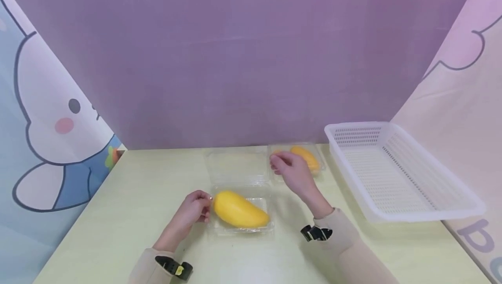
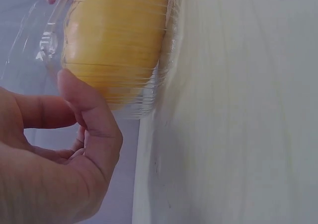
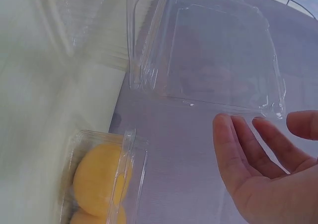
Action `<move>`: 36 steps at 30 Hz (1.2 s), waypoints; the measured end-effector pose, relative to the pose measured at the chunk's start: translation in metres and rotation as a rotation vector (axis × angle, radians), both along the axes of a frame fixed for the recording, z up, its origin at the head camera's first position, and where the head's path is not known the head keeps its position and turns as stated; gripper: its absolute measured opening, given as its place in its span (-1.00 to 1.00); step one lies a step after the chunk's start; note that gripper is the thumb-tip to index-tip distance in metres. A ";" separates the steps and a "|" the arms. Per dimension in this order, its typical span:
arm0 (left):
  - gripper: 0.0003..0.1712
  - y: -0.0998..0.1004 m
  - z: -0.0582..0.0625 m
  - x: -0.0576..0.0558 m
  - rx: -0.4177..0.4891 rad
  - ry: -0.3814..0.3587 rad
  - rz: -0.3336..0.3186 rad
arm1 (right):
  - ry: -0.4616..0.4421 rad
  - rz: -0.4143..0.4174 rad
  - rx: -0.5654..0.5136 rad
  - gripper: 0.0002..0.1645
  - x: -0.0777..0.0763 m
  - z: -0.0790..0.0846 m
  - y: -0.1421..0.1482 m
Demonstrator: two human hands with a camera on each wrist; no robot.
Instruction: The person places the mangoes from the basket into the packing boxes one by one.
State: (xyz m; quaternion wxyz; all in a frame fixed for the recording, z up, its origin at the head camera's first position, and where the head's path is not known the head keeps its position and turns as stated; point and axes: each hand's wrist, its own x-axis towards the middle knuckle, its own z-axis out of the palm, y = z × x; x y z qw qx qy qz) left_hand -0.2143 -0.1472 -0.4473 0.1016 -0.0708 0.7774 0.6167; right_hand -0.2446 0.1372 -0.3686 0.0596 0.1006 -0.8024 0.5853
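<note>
A yellow mango (image 1: 240, 211) lies in the base of a clear plastic clamshell box (image 1: 262, 229), whose clear lid (image 1: 237, 166) stands raised behind it. At the box's left end, my left hand (image 1: 191, 209) pinches the rim, with a fingertip (image 2: 69, 82) right at the edge beside the mango. My right hand (image 1: 292, 171) is by the right edge of the raised lid. In the right wrist view its fingers (image 3: 226, 144) are gently bent, their tips at the lid's edge, the thumb (image 3: 304, 124) apart from them.
Behind my right hand sits another clear box (image 1: 322, 162) with yellow-orange fruit (image 1: 307, 158) inside. A white perforated basket (image 1: 372, 205) stands on the right of the pale table (image 1: 117, 227). A purple panel (image 1: 235, 66) rises at the back, with printed cloth at both sides.
</note>
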 end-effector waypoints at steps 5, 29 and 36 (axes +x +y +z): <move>-0.83 -0.001 -0.002 0.000 0.013 -0.006 0.008 | -0.027 -0.005 -0.004 -0.64 0.005 -0.001 0.000; -0.68 -0.003 0.000 -0.002 0.116 -0.041 0.010 | -0.344 0.038 0.018 -0.63 0.016 -0.019 0.007; -0.35 -0.006 0.001 -0.002 0.196 -0.093 0.017 | -0.428 0.060 -0.055 -0.61 0.015 -0.034 0.007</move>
